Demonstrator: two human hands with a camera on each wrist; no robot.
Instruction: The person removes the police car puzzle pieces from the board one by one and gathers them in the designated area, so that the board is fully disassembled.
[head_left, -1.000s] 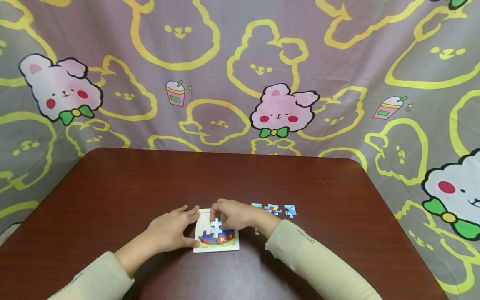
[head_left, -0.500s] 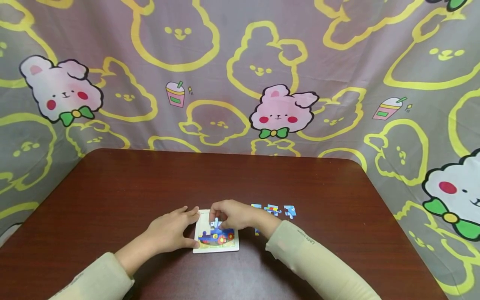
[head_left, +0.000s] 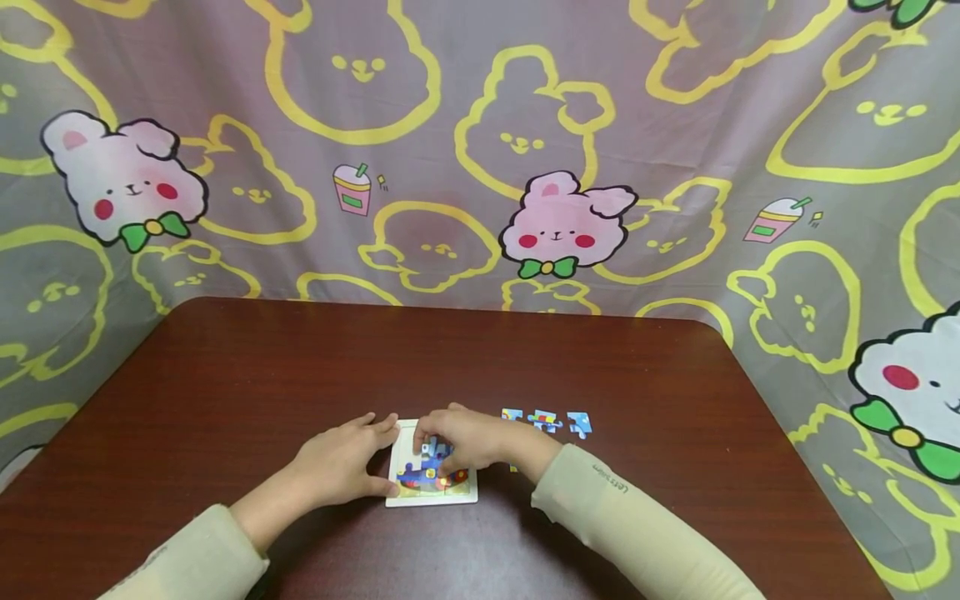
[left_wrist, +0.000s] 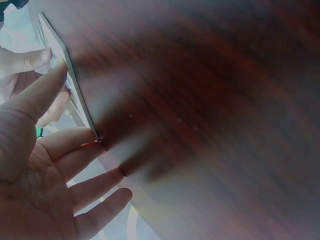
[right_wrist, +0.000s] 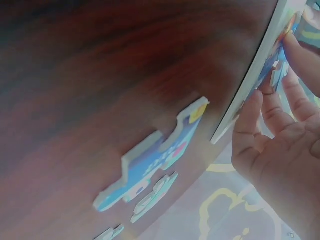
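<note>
A white-framed jigsaw puzzle board [head_left: 432, 502] lies near the table's front, its lower part filled with a blue vehicle picture with red and yellow wheels. My left hand [head_left: 337, 461] is spread along its left side, thumb at the lower corner and forefinger near the upper one. The other left fingers stay extended, as the left wrist view shows. Over the board, my right hand [head_left: 472, 437] has its curled fingers and thumb around a blue puzzle piece [head_left: 431, 450]. In the right wrist view this piece [right_wrist: 276, 79] stands slightly raised at the fingertips, partly hidden by them.
Loose puzzle pieces lie right of the board, among them a red-and-yellow marked piece [head_left: 545, 419] and a light blue corner piece [head_left: 579, 423]. Another piece [right_wrist: 155, 160] is close in the right wrist view. A cartoon-print curtain [head_left: 420, 167] stands behind the brown table [head_left: 315, 358].
The blue puzzle piece, first held tilted above the picture, has come down onto the board. My right thumb has shifted lower, away from the forefinger. My left hand has stayed in place.
</note>
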